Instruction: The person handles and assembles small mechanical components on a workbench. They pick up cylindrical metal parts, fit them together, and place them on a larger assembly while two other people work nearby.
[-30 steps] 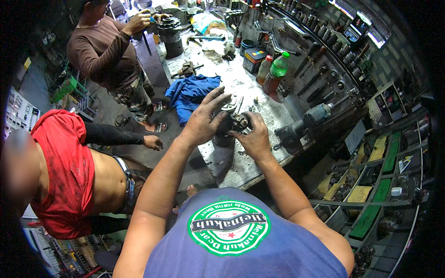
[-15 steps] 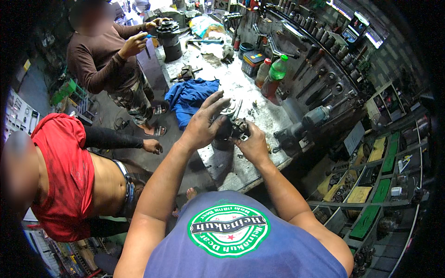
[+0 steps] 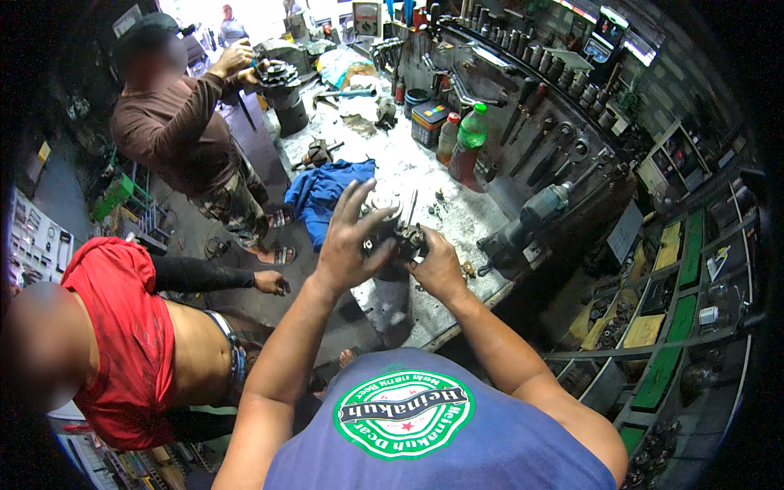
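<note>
Over the near end of the workbench (image 3: 425,314), a small dark metal machine part (image 3: 408,240) with a rounded, uneven outline sits between my hands. My right hand (image 3: 438,267) grips its right side, with thumb and fingers bent around it. On the other side, my left hand (image 3: 347,241) is open, its fingers stretched out and spread, the thumb close to the part. Whether that thumb touches it I cannot tell. Small loose hardware (image 3: 441,198) lies on the bench just beyond. A crumpled blue cloth (image 3: 327,196) hangs over the bench's left edge.
Right of my hands lies a grey power tool (image 3: 531,219). Bottles, including a green-topped one (image 3: 471,135), stand near the tool-hung back panel (image 3: 523,135). A person in red (image 3: 126,327) is at my left; another in brown (image 3: 175,122) handles a gear-like part (image 3: 278,75) farther off.
My left hand's fingers have spread wider and come away from the metal part. My right hand keeps its grip. The person in brown has raised their hands over the gear-like part.
</note>
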`<control>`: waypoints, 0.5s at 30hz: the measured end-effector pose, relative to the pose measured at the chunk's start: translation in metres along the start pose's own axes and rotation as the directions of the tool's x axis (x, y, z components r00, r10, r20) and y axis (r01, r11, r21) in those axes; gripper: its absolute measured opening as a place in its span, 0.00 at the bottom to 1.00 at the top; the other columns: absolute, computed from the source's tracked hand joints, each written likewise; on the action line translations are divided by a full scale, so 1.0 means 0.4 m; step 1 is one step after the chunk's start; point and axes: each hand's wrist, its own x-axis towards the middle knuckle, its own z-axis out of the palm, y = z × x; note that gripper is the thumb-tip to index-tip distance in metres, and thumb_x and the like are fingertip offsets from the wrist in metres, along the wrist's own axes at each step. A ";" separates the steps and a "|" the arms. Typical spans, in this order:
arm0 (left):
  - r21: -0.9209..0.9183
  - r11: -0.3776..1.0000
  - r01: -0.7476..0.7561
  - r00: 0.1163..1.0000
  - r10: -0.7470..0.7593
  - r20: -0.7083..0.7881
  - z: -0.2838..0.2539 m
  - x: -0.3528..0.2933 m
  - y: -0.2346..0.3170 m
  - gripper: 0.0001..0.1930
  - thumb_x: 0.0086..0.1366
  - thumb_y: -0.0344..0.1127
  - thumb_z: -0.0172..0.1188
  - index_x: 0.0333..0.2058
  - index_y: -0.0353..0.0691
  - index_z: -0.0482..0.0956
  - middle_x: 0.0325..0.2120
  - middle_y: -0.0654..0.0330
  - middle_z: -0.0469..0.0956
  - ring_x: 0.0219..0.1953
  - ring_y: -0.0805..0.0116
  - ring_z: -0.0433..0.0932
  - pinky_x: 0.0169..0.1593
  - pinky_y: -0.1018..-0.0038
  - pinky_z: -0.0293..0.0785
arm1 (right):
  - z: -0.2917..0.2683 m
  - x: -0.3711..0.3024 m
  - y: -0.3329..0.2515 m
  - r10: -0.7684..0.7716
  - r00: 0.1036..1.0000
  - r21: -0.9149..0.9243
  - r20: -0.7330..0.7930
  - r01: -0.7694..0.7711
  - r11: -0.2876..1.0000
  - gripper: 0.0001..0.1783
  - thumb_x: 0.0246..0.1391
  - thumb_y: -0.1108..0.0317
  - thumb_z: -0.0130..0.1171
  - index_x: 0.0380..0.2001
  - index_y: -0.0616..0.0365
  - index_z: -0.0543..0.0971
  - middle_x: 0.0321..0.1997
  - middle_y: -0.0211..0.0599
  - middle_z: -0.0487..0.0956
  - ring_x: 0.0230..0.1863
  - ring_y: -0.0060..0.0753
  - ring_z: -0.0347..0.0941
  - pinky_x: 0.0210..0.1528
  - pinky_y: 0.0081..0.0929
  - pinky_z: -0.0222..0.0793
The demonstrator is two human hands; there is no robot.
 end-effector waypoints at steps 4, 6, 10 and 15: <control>0.118 0.986 -0.120 0.991 0.125 -0.036 0.015 -0.010 0.022 0.19 0.56 0.40 0.79 0.48 0.54 0.90 0.72 0.55 0.71 0.77 0.39 0.63 0.79 0.42 0.56 | -0.004 -0.006 0.003 0.001 1.000 0.010 0.002 -0.001 1.000 0.39 0.42 0.73 0.83 0.60 0.70 0.79 0.55 0.60 0.85 0.58 0.60 0.84 0.63 0.45 0.80; 0.151 0.973 -0.174 0.981 0.184 -0.059 0.025 -0.002 0.016 0.15 0.58 0.38 0.77 0.46 0.53 0.91 0.69 0.57 0.75 0.74 0.43 0.68 0.79 0.43 0.57 | -0.004 -0.006 0.004 0.013 1.000 0.018 0.006 -0.013 1.000 0.38 0.43 0.72 0.82 0.59 0.71 0.79 0.54 0.60 0.85 0.58 0.60 0.84 0.63 0.45 0.80; 0.175 0.954 -0.245 0.965 0.257 -0.049 0.028 0.012 0.011 0.09 0.59 0.37 0.75 0.40 0.51 0.91 0.65 0.60 0.80 0.70 0.49 0.74 0.78 0.44 0.58 | -0.004 0.001 0.000 -0.001 1.000 0.086 0.013 0.000 0.996 0.36 0.45 0.70 0.82 0.58 0.70 0.80 0.54 0.60 0.85 0.57 0.60 0.84 0.63 0.46 0.80; 0.191 0.959 -0.207 0.974 0.221 -0.053 0.019 0.046 0.050 0.05 0.60 0.38 0.73 0.34 0.47 0.91 0.64 0.62 0.82 0.70 0.51 0.74 0.78 0.45 0.57 | -0.010 0.006 -0.010 0.014 1.000 0.089 0.024 -0.016 0.996 0.35 0.48 0.66 0.81 0.58 0.69 0.81 0.55 0.60 0.85 0.57 0.61 0.84 0.63 0.46 0.79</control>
